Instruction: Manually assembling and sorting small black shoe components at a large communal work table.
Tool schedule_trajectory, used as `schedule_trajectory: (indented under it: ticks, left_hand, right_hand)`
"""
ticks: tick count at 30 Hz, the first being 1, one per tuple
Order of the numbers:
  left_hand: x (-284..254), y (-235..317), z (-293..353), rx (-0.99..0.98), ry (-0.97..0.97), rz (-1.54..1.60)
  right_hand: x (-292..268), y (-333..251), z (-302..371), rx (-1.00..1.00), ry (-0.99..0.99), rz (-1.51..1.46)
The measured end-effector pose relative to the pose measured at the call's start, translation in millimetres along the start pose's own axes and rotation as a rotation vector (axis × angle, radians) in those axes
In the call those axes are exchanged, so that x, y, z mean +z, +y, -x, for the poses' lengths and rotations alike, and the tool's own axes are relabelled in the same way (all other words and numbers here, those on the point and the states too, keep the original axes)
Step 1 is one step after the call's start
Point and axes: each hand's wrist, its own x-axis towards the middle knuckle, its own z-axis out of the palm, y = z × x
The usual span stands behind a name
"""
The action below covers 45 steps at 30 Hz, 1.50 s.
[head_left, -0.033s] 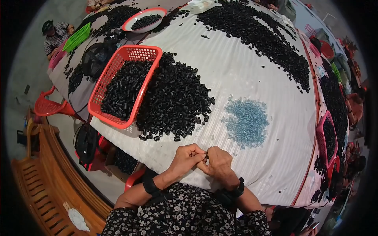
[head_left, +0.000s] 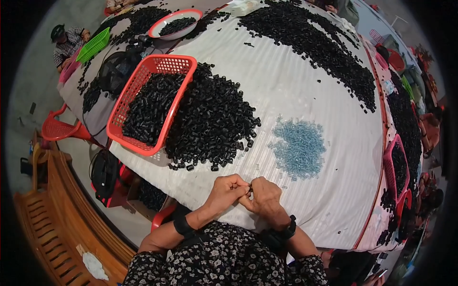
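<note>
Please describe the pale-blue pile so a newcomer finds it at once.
On the large white tablecloth, look beyond the bare right hand, slightly right. There lies the pile of tiny pale-blue pieces, set apart by colour from the black cylindrical pieces heaped to its left.

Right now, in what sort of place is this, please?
Probably a shared workroom for handwork on small parts: a large heap of black pieces and a pile of pale blue pieces lie on a cloth-covered table, and another person is visible at upper left.
</note>
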Motion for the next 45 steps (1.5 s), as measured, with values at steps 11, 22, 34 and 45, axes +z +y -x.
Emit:
schedule_trajectory:
  ticks: [11,22,34,45]
  left_hand:
    - [1.6,5.7,-6.4,-0.118,-0.020,0.062]
    - [-0.8,5.3,-15.0,-0.201,-0.090,0.126]
    - [-4.0,4.0,-13.1,-0.197,-0.109,0.245]
    - [-4.7,-5.5,-10.8,-0.160,-0.147,0.337]
  right_hand:
    - [0.4,-0.8,0.1,0.059,-0.031,-0.027]
    - [-3.9,-0.3,-0.1,0.054,-0.041,-0.064]
    - [-23.4,-4.1,-8.0,0.167,-0.179,-0.325]
    - [-24.2,-6.7,-0.4,0.549,-0.066,-0.709]
